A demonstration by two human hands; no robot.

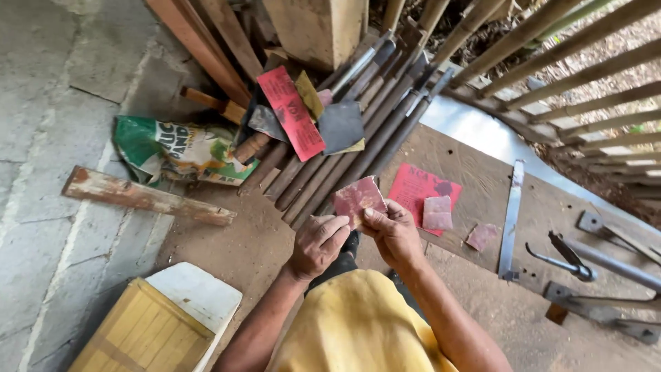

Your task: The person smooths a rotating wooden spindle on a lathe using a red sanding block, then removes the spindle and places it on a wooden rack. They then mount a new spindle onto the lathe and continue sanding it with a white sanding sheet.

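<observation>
A sandpaper piece (358,198) is held centrally; rods (344,148) are stacked at twelve o'clock, a bag (175,151) at ten, a worktop (482,182) at three.

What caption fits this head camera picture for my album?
Left hand and right hand hold a reddish sandpaper piece above wooden rods.

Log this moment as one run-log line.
left hand: pinching sandpaper piece | right hand: pinching same piece | nearby: red sheet, wooden rods, metal strip
</observation>
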